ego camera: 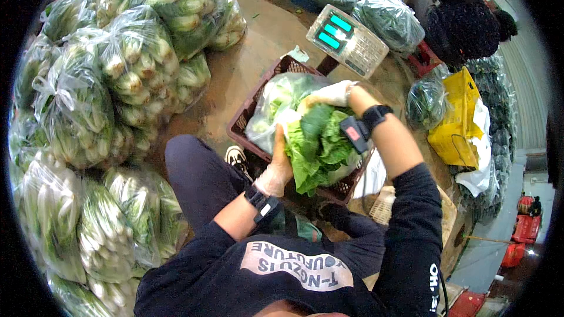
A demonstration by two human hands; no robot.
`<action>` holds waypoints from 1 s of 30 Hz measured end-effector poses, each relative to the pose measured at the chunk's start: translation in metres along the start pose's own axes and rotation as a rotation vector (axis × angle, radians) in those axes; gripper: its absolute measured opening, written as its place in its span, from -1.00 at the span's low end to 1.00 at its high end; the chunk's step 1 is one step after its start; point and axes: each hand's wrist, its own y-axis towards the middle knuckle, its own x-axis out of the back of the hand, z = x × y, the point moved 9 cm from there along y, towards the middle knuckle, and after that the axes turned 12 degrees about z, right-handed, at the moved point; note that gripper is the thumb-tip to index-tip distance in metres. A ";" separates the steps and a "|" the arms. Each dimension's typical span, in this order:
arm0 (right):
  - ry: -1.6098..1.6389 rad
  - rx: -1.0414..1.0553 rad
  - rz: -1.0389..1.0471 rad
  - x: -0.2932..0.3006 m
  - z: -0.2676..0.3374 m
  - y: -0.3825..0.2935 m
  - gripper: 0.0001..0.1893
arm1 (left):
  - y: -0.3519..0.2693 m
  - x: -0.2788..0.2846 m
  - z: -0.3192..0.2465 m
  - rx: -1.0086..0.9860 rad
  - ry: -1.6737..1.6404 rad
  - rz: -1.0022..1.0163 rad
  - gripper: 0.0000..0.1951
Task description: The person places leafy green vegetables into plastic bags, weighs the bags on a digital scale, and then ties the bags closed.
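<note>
My left hand (278, 163), in a thin glove, grips a leafy green lettuce (308, 149) from its left side. My right hand (330, 95), also gloved, curls over the top of the same leafy greens. Both hands are above a clear plastic bag (264, 130) that holds more pale green vegetables. The bag lies in a dark red plastic crate (246, 114). Just beyond the crate stands a digital scale's display unit (348, 40) with lit panels. Leaves hide some of my fingers.
Many clear bags of leafy vegetables (136, 61) are piled at the left. A yellow plastic crate (456, 119) stands at the right beside a bag of greens (426, 101). Another person (462, 20) in dark clothing is at the upper right. More filled bags (390, 22) lie beyond the scale.
</note>
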 end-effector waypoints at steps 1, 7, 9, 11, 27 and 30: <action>-0.002 -0.039 -0.013 0.012 -0.028 0.031 -0.50 | 0.005 0.015 -0.002 0.031 -0.042 -0.047 -0.17; -0.056 0.236 -0.192 0.075 0.018 0.077 -0.14 | 0.008 0.047 -0.112 -0.477 0.699 -0.380 -0.34; -0.288 0.206 -0.363 0.084 0.008 0.076 -0.10 | 0.019 0.104 -0.103 -0.394 0.821 -0.545 -0.32; -0.227 0.224 -0.433 0.071 -0.020 0.090 -0.15 | 0.017 0.140 -0.100 -0.379 1.100 -0.681 -0.33; -0.400 -0.336 -0.808 0.004 -0.022 0.060 0.12 | 0.016 -0.054 -0.181 -0.145 2.285 -0.697 -0.40; -0.421 -0.342 -0.831 -0.002 -0.008 0.050 0.11 | 0.028 -0.019 -0.202 0.058 2.565 -0.885 -0.40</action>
